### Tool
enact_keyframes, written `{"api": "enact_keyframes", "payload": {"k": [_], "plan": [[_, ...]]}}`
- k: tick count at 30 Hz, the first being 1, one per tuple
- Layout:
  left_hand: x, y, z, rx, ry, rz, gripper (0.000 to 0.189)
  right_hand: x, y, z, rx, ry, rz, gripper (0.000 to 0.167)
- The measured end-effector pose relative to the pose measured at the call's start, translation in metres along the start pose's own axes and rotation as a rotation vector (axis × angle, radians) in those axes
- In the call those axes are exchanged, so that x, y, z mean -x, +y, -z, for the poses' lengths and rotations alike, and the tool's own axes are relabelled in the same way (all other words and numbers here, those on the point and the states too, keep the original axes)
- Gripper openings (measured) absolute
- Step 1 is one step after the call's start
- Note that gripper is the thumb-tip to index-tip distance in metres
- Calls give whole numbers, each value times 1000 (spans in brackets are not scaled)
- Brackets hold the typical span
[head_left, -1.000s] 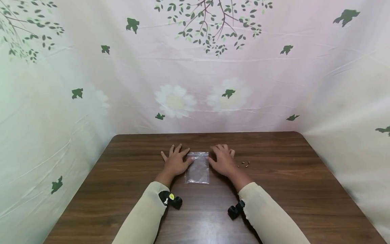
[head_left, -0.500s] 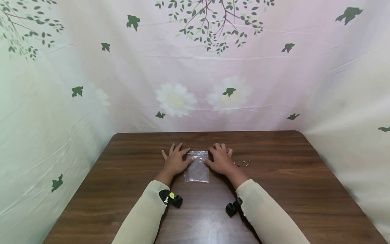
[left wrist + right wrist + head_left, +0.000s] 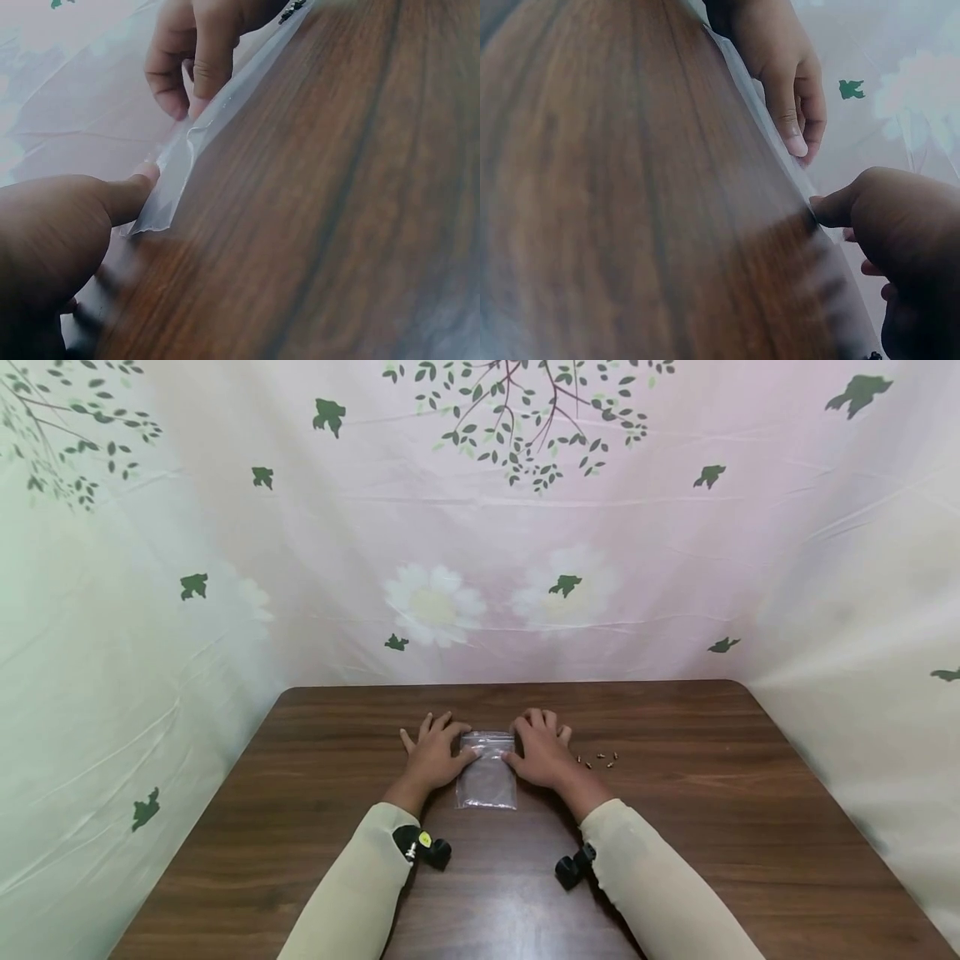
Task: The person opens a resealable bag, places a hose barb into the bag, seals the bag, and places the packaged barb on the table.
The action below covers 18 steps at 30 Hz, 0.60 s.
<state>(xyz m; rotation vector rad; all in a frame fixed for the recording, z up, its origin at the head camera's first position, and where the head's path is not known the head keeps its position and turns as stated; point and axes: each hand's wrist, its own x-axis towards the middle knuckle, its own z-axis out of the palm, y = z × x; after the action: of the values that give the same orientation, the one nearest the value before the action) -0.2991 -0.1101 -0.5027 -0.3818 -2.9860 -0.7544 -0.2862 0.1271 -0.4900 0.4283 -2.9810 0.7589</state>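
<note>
A clear zip-lock plastic bag (image 3: pixel 487 785) lies on the table with its seal strip at the far end. My left hand (image 3: pixel 432 756) rests at its left side, fingers spread, thumb on the bag and index finger by the top left corner. At the right side is my right hand (image 3: pixel 545 756), thumb on the bag and index finger near the top right corner. Both thumbs touch the film, and neither hand plainly pinches it. In the left wrist view, the bag (image 3: pixel 169 191) lies between the two hands. No contents show inside it.
Several small brass-coloured metal pieces (image 3: pixel 601 757) lie on the table just right of my right hand. The brown wood-grain table (image 3: pixel 300 793) ends at a printed cloth (image 3: pixel 480 552) hanging behind it and along both sides.
My right hand has moved left, bringing its thumb onto the bag and uncovering another metal piece. The left index finger has bent slightly towards the bag's top corner. The bag stays almost where it was.
</note>
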Motion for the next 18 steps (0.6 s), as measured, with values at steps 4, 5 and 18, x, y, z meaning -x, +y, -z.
{"api": "enact_keyframes", "payload": {"k": [4,5,18], "plan": [[0,0,0,18,2,-6,44,0,-2,-1,-38,25,33,34],[-1,0,0,23,1,-10,41,0,-2,-2,-47,36,45,30],[5,7,-3,-6,130,-51,53,7,-5,-7,-136,188,91,8]]}}
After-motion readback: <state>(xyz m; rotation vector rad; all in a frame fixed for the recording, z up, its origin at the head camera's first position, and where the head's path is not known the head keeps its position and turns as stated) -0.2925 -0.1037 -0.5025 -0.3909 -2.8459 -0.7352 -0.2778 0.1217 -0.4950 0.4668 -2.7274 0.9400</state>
